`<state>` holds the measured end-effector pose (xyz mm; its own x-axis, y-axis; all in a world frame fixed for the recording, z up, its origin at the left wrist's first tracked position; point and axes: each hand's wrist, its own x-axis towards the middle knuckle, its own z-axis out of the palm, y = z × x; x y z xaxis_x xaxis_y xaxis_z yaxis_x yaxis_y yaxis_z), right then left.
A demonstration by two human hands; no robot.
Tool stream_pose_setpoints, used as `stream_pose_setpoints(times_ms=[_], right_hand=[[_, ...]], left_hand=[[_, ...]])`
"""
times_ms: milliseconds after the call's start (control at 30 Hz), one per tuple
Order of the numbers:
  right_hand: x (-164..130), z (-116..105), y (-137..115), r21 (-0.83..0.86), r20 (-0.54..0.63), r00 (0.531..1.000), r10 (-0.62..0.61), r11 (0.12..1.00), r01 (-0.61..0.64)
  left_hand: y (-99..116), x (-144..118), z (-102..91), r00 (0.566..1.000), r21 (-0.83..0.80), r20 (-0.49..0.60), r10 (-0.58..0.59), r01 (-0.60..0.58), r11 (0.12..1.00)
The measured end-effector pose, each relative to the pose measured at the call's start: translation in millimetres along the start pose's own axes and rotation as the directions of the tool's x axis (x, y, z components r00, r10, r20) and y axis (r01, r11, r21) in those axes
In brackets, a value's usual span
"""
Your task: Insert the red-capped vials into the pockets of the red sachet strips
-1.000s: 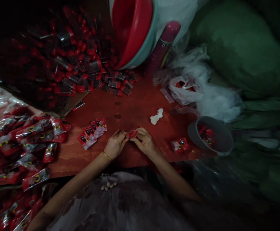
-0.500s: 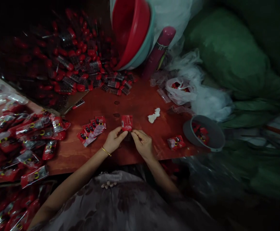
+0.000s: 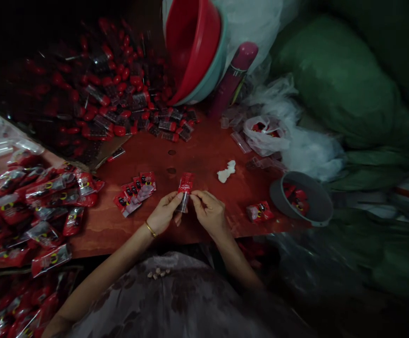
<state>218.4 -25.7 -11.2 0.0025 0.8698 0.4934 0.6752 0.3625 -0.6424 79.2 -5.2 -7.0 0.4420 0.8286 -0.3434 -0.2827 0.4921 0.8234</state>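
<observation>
Between my hands, above the front of the table, is a small red packet [image 3: 186, 181] with a clear plastic tube [image 3: 184, 203] just below it. My left hand [image 3: 165, 212] is closed, its thumb pressed on the tube near the packet's lower end. Pinched fingertips of my right hand [image 3: 209, 212] meet the packet's lower right edge. How far the tube sits inside the packet I cannot tell. To the left lies a fanned row of red printed packets [image 3: 134, 193]. One more printed packet [image 3: 260, 211] rests on the right.
Filled red packages [image 3: 49, 197] heap up at the left. Behind them, a box holds many red-capped clear containers [image 3: 120, 94]. A grey bucket [image 3: 306, 220], crumpled white tissue [image 3: 226, 172], plastic bag [image 3: 266, 143], magenta bottle [image 3: 234, 77] and red basin [image 3: 193, 51] surround the table [image 3: 197, 150].
The clear tube now shows below the red packet, where the hands were closer together before. My right hand has shifted slightly right and down. The whole view has tilted a little.
</observation>
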Motion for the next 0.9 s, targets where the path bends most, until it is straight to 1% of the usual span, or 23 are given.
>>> stream_pose_setpoints(times_ms=[100, 300, 467, 533, 600, 667, 700, 767, 800, 900], right_hand=[[1.6, -2.0, -2.0, -0.069, 0.022, 0.999, -0.026, 0.997, 0.028], [7.5, 0.8, -0.5, -0.168, 0.031, 0.994, -0.109, 0.979, 0.113], [10.5, 4.1, 2.7, -0.164, -0.011, 0.986, -0.168, 0.973, 0.164], [9.3, 4.0, 0.8, -0.16, -0.031, 0.981, -0.193, 0.969, 0.186], [6.9, 3.5, -3.5, -0.138, -0.044, 0.974, -0.221, 0.967, 0.213], [4.4, 3.1, -8.6, -0.097, -0.032, 0.968, -0.251, 0.964, 0.246], [3.4, 3.0, -10.7, -0.082, -0.021, 0.966, -0.256, 0.964, 0.254], [2.5, 3.0, -12.5, -0.076, -0.009, 0.972, -0.236, 0.969, 0.235], [2.5, 3.0, -12.1, -0.083, -0.012, 0.977, -0.211, 0.974, 0.209], [3.5, 2.9, -8.1, -0.1, -0.004, 0.99, -0.143, 0.985, 0.142]], left_hand=[[-1.3, -0.3, -0.5, 1.0, 0.03, 0.019, 0.001, -0.002, 1.0], [-2.5, -0.8, -1.4, 1.0, 0.071, 0.0, 0.006, -0.006, 0.997], [6.5, -7.0, 5.5, 1.0, 0.007, -0.007, -0.021, 0.021, 1.0], [8.7, -8.6, 9.5, 0.998, -0.008, -0.05, -0.028, 0.028, 1.0], [8.1, -8.2, 12.1, 0.991, -0.012, -0.133, -0.015, 0.013, 1.0], [5.7, -6.1, 12.7, 0.979, -0.028, -0.2, -0.036, 0.031, 0.999], [4.3, -5.0, 12.3, 0.975, -0.043, -0.217, -0.054, 0.045, 0.998], [2.4, -3.4, 10.7, 0.972, -0.07, -0.22, -0.08, 0.066, 0.995], [1.9, -3.1, 9.8, 0.974, -0.072, -0.214, -0.072, 0.058, 0.996], [1.8, -3.5, 7.7, 0.976, 0.004, -0.218, 0.024, -0.023, 1.0]])
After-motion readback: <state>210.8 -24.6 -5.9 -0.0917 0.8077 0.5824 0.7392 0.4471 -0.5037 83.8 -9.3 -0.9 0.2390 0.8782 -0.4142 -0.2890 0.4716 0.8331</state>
